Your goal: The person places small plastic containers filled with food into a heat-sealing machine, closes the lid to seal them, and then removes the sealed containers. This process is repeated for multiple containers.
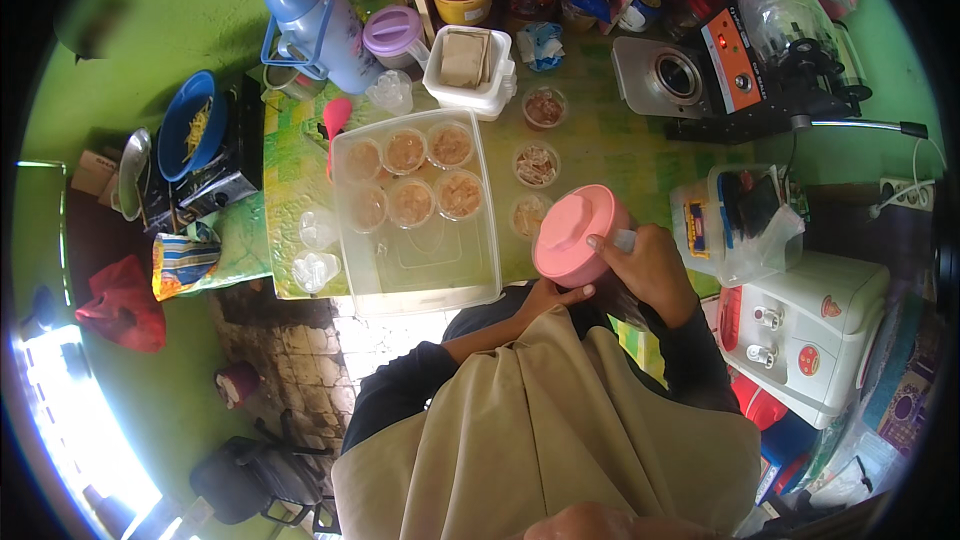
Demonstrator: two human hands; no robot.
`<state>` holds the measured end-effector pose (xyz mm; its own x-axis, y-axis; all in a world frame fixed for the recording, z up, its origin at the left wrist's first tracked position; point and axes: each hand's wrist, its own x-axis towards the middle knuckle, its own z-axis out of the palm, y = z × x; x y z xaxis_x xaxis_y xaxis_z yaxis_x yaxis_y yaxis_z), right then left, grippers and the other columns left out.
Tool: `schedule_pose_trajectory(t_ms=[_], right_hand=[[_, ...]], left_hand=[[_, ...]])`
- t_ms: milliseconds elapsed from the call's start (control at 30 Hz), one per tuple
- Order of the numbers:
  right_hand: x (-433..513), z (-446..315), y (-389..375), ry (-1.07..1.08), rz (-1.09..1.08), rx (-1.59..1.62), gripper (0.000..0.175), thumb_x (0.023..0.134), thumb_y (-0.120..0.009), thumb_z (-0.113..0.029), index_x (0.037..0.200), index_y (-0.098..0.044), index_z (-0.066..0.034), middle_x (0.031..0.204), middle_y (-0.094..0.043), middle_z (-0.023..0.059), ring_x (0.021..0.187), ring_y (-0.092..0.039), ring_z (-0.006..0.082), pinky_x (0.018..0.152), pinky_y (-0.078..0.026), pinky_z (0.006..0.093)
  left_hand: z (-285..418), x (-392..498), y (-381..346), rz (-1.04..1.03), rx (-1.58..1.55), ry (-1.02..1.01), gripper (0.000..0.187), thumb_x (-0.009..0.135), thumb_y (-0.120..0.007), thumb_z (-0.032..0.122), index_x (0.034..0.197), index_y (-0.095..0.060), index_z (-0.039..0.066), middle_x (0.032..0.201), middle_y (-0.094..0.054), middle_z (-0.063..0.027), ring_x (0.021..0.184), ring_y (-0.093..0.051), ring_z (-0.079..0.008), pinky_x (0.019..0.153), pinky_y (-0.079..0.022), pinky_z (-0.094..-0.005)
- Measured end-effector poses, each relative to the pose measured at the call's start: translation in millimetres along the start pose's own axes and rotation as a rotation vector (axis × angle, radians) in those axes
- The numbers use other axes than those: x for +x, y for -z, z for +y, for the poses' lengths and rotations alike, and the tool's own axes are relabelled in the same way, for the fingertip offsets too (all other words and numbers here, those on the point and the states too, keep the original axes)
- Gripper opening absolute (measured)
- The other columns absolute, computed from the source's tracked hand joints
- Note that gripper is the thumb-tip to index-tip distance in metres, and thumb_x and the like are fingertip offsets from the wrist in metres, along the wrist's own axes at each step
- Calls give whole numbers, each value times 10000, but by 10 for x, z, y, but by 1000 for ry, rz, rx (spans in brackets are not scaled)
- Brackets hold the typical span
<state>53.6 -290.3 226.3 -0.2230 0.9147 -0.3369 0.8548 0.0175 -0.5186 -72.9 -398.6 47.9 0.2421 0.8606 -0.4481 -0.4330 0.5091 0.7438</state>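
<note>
My right hand [651, 264] grips the handle of a pitcher with a pink lid [577, 236], its thumb at the lid's edge. Against the pitcher's near side lies my left hand [555, 298], supporting it low down. The pitcher leans left, its rim close to a clear plastic cup [527, 216] that it partly covers. Beyond that cup stand another with ice in brown liquid [536, 165] and a darker one [544, 107]. Left of them, a large clear plastic container [416, 262] holds several cups of brown iced drink [411, 202] in its far half.
An orange-fronted cup sealer [739, 67] stands at the back right, above a clear bin [739, 225] and a white water dispenser [814, 322]. Stacked empty cups [315, 271], a pink ladle [337, 116], a blue thermos [319, 30] and a white tub [469, 101] surround the container.
</note>
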Motion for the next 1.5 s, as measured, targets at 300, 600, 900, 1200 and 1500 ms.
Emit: schedule_pose_trajectory(t_ms=[300, 600, 900, 1200, 1500], right_hand=[[-7, -44, 18, 7, 5, -17, 670, 817, -740, -510, 729, -612, 142, 652, -590, 333, 667, -647, 479, 566, -494, 466], [-12, -46, 11, 22, 10, -25, 663, 818, -742, -500, 725, -612, 143, 650, -591, 332, 662, -646, 478, 561, -493, 466], [-18, -59, 12, -10, -5, -46, 648, 823, -739, -488, 729, -614, 141, 651, -592, 330, 664, -646, 478, 564, -494, 465], [-12, -69, 17, -19, -21, -37, 637, 820, -741, -488, 741, -620, 133, 649, -591, 327, 665, -643, 479, 567, -494, 465], [-8, -82, 19, 3, -10, -30, 640, 825, -736, -494, 760, -621, 133, 657, -589, 327, 678, -639, 484, 575, -496, 464]], left_hand=[[7, -23, -4, -4, 19, -24, 776, 836, -811, 359, 1422, -456, -7, 1375, -560, -129, 1275, -520, -236, 1081, -400, -379], [-59, 28, 13, -14, -22, -48, 832, 829, -821, 337, 1462, -396, 3, 1416, -520, -123, 1295, -500, -233, 1100, -386, -376], [6, 10, 8, -15, -9, -46, 889, 813, -832, 327, 1481, -349, -4, 1430, -493, -138, 1328, -465, -238, 1120, -364, -381], [-23, 26, 23, -22, 2, -46, 877, 814, -836, 330, 1473, -362, -3, 1433, -494, -130, 1320, -472, -231, 1105, -378, -367], [-9, 21, 25, -38, -51, -2, 879, 833, -825, 304, 1495, -332, 3, 1463, -462, -120, 1360, -430, -229, 1136, -341, -361]])
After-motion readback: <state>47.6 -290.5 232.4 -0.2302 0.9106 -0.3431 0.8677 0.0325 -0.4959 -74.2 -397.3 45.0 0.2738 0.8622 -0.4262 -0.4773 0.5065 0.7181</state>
